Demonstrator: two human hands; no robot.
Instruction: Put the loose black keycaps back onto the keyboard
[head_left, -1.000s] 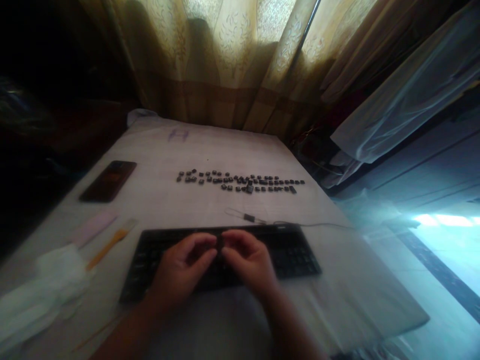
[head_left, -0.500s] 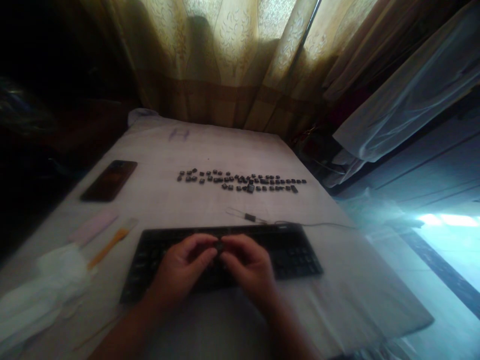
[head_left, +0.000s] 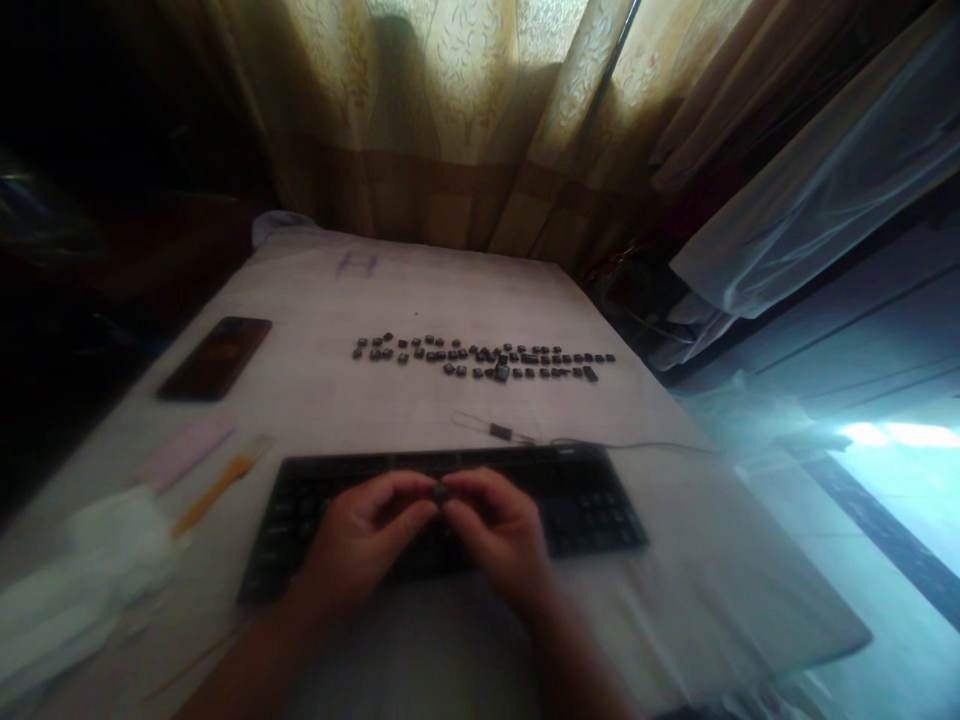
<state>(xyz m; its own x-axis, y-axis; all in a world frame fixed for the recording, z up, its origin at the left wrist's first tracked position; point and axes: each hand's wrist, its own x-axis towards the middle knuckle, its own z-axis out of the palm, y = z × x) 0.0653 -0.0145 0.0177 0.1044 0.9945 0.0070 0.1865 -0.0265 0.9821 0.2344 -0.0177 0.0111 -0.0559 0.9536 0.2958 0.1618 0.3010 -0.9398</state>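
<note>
At far left, crumpled white material (head_left: pixel 112 550) is seen on the cloth-covered table (head_left: pixel 330 405). Beyond it a dark phone (head_left: pixel 215 360) is laid flat, set at a slant. Between these, a pink slab (head_left: pixel 187 450) is placed just beside an orange-handled brush (head_left: pixel 217 493); nearer the front edge, a thin stick (head_left: pixel 187 665) is blurred. Further right, a purple mark (head_left: pixel 356 265) is noted near the table's far end.

The black keyboard (head_left: pixel 589 512) is positioned across the front-centre and is partly covered by both hands. By the left hand (head_left: pixel 360 530), held over its left half, a small dark piece (head_left: pixel 441 492) is pinched between thumb and forefinger. The same piece is gripped from the opposite side by the thumb and forefinger of the right hand (head_left: pixel 499 525); its exact shape cannot be made out.

Behind the keyboard, small black keycaps (head_left: pixel 529 358) are spread in uneven rows, well apart from the hands. Between rows and keyboard, a wire-looped tool (head_left: pixel 501 432) is laid flat. At right, a thin cable (head_left: pixel 645 444) is run out from near the keyboard's rear edge.
</note>
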